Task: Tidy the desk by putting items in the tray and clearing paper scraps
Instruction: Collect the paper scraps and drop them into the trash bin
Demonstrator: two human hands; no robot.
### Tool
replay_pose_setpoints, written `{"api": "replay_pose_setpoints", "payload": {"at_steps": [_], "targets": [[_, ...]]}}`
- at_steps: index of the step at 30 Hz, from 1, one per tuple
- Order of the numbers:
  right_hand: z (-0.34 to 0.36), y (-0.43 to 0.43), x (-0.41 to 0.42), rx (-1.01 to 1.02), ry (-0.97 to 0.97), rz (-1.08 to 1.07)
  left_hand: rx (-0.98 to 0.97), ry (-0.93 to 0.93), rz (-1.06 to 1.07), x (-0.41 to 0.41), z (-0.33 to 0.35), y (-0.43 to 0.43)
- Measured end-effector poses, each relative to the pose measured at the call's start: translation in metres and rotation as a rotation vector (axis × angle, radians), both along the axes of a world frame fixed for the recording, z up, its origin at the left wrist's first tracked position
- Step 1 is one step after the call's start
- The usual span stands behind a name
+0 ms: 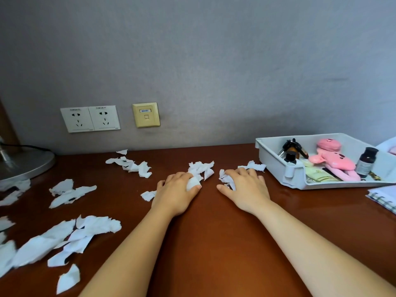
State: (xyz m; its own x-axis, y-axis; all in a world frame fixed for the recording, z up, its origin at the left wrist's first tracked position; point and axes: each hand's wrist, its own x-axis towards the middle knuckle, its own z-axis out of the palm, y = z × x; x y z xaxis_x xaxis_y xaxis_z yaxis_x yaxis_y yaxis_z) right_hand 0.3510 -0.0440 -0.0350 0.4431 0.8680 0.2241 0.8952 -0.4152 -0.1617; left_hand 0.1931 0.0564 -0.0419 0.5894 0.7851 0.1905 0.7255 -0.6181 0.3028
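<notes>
Hands lie palms down on reddish-brown wooden desk [214, 232]. Left hand [175, 192] has fingers and thumb clamped on a crumpled white paper wad [192, 183]. Right hand [246, 187] curls its fingers over small torn white scraps [227, 180], thumb spread apart. More torn white paper pieces [85, 230] lie scattered across the desk's left side. Pale grey plastic tray [278, 163] stands at the right, holding 1 pink plush toy [334, 161], 1 dark brown bottle [365, 163] and keys [289, 145].
</notes>
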Motion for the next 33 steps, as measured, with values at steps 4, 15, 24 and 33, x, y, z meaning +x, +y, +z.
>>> {"api": "replay_pose_setpoints", "payload": {"at_steps": [4,15,24,33], "targets": [[0.001,0.001,0.0,0.054,0.021,0.062,0.031,-0.068,-0.024,0.002,0.001,0.003],[0.004,-0.002,-0.004,0.189,0.032,0.119,0.059,-0.269,-0.069,0.002,0.002,0.002],[0.006,-0.02,-0.008,0.315,0.222,0.053,0.119,-0.382,-0.156,-0.006,0.004,-0.014],[0.019,-0.058,-0.017,0.458,0.493,0.064,0.027,-0.605,-0.117,-0.009,0.021,-0.065]]}}
